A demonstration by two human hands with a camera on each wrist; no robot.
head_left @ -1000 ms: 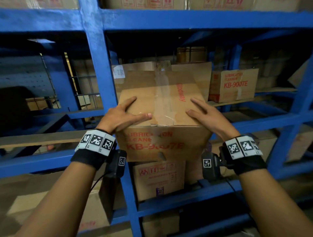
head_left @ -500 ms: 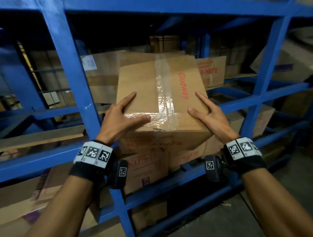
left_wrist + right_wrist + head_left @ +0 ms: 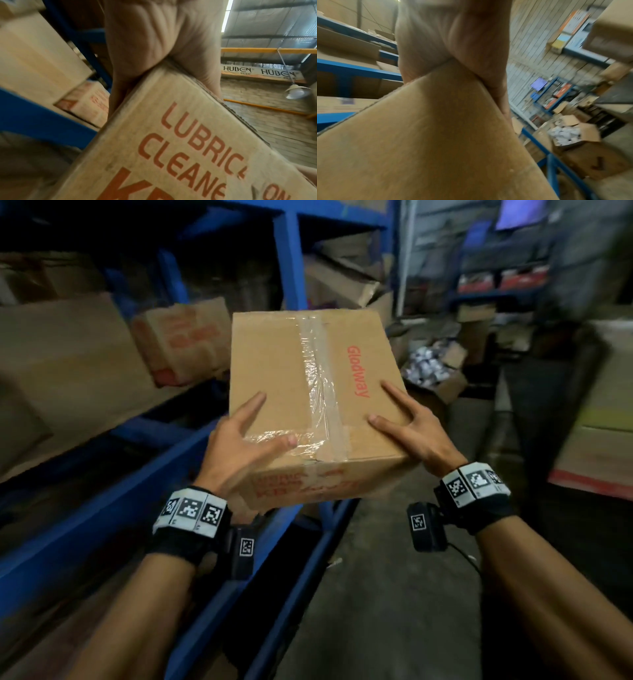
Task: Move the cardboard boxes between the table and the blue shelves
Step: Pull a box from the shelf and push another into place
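Note:
A taped cardboard box (image 3: 308, 392) with red "Gladway" lettering on top is held in the air in front of the blue shelves (image 3: 102, 508), over the aisle floor. My left hand (image 3: 239, 446) grips its near left corner, thumb across the tape and index finger along the top edge. My right hand (image 3: 414, 433) grips the near right corner, thumb and index finger spread on top. The other fingers are hidden down the sides. In the left wrist view the palm (image 3: 154, 40) wraps the box (image 3: 180, 148) edge; in the right wrist view the palm (image 3: 453, 40) does the same on the box (image 3: 436, 135).
More cardboard boxes stand on the shelf at left, a large plain one (image 3: 68, 364) and a red-printed one (image 3: 181, 340). An open carton of white items (image 3: 435, 371) lies on the floor ahead. Another box (image 3: 596, 453) sits at the right edge. Concrete floor (image 3: 394, 594) runs between.
The box has come out of the shelf bay and swung to the right, into the aisle. Both hands keep the same hold on its near corners.

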